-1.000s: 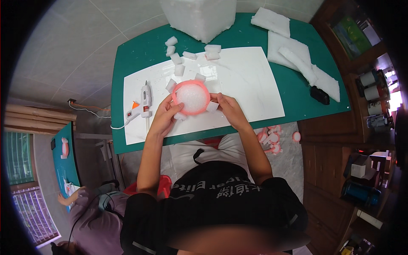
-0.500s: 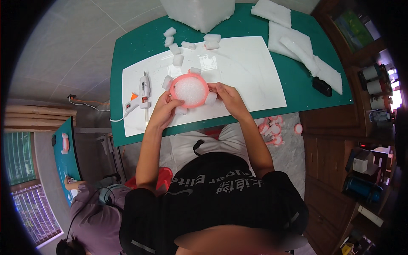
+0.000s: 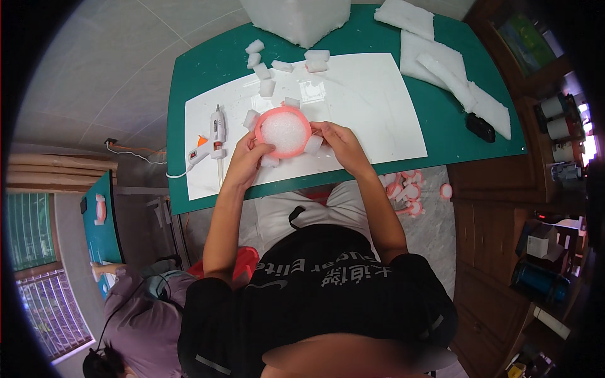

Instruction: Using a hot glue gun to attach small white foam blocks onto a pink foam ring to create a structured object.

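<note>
Pink foam-filled ring (image 3: 283, 131) partly behind both hands (image 3: 296, 148)

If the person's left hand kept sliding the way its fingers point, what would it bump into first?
The left hand points up and rightward, so it would first meet the pink ring filled with white foam, which it already touches; a small foam cube sits just beyond.

Small white box (image 3: 537, 246) and blue cylindrical container (image 3: 535, 281) on the dark right-hand shelves (image 3: 504, 239).

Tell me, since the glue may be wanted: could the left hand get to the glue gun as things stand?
Probably yes: the glue gun lies just beside the left hand on the white sheet, nothing between, though that hand holds the pink ring.
</note>
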A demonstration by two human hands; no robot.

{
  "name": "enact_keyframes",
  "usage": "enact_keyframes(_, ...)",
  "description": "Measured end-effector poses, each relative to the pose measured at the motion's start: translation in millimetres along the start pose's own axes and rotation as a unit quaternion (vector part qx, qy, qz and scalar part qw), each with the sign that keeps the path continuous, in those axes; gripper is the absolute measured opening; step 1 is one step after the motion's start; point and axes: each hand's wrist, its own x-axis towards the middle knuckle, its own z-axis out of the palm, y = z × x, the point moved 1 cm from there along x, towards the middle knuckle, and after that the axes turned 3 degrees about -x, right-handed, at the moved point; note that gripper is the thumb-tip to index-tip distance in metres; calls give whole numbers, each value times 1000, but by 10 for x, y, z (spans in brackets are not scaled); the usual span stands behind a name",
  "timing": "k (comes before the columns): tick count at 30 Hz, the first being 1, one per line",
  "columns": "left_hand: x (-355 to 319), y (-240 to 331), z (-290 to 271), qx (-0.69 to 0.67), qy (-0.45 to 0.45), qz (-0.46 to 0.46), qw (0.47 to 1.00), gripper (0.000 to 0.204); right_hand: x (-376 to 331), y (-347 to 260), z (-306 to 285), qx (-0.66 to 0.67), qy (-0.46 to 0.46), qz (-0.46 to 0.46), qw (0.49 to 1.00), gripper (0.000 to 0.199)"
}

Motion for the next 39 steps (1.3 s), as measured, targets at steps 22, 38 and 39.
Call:
enact_keyframes(22, -56, -54, -106, -207, -31, -4, 978, 50, 21, -77, 19, 21, -15, 19, 999, 57)
enact_keyframes(38, -362, 191, 236, -300, -59, 26, 952, 61, 18, -118, -29, 172, 8, 23, 985, 61)
enact_keyframes(39, -347, 225, 300, -272, -64, 27, 960, 65, -9, -136, -56, 232, 43, 55, 970, 62)
